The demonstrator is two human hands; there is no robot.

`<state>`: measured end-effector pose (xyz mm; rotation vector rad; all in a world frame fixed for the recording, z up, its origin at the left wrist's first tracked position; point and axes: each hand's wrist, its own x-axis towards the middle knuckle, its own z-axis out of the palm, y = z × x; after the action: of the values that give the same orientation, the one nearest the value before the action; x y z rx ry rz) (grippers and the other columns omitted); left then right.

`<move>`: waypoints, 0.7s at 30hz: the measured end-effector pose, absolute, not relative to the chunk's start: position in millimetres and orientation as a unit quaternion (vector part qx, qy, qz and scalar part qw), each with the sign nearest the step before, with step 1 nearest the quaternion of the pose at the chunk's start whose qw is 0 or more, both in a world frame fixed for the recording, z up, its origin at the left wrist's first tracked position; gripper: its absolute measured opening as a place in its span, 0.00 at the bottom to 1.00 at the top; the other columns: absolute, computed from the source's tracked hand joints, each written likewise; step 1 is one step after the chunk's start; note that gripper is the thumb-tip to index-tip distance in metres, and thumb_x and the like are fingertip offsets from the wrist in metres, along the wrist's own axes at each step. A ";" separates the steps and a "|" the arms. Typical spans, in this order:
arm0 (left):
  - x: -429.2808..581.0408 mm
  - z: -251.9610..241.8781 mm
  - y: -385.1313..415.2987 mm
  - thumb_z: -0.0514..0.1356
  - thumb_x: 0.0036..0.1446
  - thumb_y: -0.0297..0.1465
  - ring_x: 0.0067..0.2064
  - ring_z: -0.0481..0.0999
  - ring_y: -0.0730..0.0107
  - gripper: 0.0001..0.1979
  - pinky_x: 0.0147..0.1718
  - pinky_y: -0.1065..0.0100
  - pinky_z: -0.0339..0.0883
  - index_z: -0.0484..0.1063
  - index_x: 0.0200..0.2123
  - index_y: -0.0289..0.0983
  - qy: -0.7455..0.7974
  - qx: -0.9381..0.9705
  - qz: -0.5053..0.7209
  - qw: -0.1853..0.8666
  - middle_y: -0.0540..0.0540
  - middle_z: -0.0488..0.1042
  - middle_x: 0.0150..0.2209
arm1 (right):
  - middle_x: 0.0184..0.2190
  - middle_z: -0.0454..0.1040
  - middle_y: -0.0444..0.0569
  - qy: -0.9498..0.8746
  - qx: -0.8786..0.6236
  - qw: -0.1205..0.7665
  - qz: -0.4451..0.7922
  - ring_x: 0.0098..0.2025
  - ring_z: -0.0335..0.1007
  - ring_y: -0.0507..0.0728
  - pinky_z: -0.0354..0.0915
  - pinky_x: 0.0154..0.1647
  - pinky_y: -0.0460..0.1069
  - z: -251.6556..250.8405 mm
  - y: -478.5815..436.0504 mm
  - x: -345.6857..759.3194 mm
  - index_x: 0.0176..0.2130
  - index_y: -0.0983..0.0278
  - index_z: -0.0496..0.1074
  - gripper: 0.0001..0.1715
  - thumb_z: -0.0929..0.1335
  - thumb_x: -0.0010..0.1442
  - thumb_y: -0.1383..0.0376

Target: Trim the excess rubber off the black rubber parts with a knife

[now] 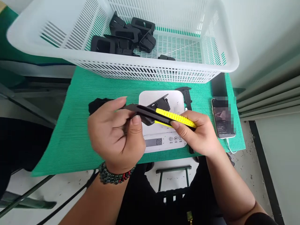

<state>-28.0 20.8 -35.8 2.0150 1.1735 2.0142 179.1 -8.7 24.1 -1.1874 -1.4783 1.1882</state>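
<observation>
"How is your left hand [114, 134] held?"
"The palm is turned up toward me, the fingers are curled inward, and my left thumb [136, 128] bends in toward them."
"And your right hand [199, 132]?"
"Closed in a grip, with my right thumb [182, 129] laid along the near side, its tip pointing across to my left."
"What about your arms?"
"My left forearm [93, 200] rises from the lower left, my right forearm [234, 181] from the lower right. They angle inward, so my hands are near each other, yet apart."
</observation>
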 end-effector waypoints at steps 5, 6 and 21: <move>-37.8 -45.0 22.2 0.67 0.58 0.43 0.28 0.75 0.73 0.23 0.24 0.66 0.68 0.80 0.53 0.36 0.397 0.628 0.668 -0.046 0.44 0.76 0.45 | 0.21 0.60 0.38 -0.583 -0.544 0.460 0.390 0.24 0.50 0.48 0.47 0.23 0.48 22.9 2.5 181.9 0.25 0.61 0.65 0.25 0.73 0.66 0.53; -38.3 -45.5 21.9 0.66 0.58 0.44 0.28 0.74 0.73 0.23 0.25 0.65 0.68 0.80 0.52 0.36 0.408 0.619 0.670 -0.036 0.45 0.75 0.42 | 0.20 0.59 0.37 -0.580 -0.558 0.459 0.378 0.24 0.50 0.48 0.47 0.23 0.48 22.2 4.5 183.4 0.24 0.61 0.64 0.25 0.73 0.66 0.54; -34.1 -41.7 18.3 0.64 0.62 0.44 0.42 0.76 0.62 0.19 0.36 0.58 0.75 0.84 0.45 0.35 0.452 0.575 0.681 -0.039 0.41 0.70 0.48 | 0.20 0.63 0.39 -0.587 -0.479 0.443 0.479 0.23 0.52 0.49 0.48 0.23 0.48 26.1 -1.2 178.0 0.25 0.61 0.70 0.25 0.75 0.64 0.48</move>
<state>-34.1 18.3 -41.7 1.8518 1.4560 2.1960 178.0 -1.2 26.1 -1.1876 -1.4568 1.1868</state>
